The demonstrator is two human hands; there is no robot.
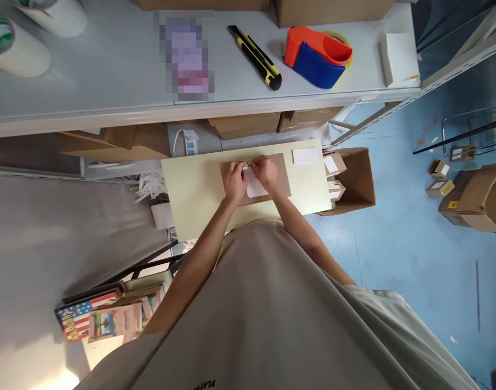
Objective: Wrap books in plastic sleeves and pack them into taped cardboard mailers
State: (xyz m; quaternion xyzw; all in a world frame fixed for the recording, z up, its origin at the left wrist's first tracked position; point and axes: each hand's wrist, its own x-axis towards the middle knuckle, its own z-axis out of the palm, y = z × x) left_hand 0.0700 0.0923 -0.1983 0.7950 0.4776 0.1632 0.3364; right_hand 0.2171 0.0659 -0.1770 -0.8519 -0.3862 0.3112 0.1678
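Observation:
My left hand (pixel 236 182) and my right hand (pixel 265 172) are close together over a flat brown cardboard piece (pixel 283 176) on a pale yellow board (pixel 194 197). A white paper sheet (pixel 256 187) lies on the cardboard between them, partly hidden by my hands. The fingers of both hands are bent and pinched near the sheet's far end. A tiny white and yellow bit (pixel 245 167) shows at my left fingertips, too small to name. What my right fingers hold, if anything, is hidden. A white card (pixel 305 156) lies on the board to the right.
On the grey shelf (pixel 109 81) ahead are a box cutter (pixel 256 58), an orange and blue tape dispenser (pixel 317 57) and white rolls (pixel 24 51). An open carton (pixel 364 181) with small boxes (pixel 334 164) adjoins the board's right end. Books (pixel 113 319) stand at lower left.

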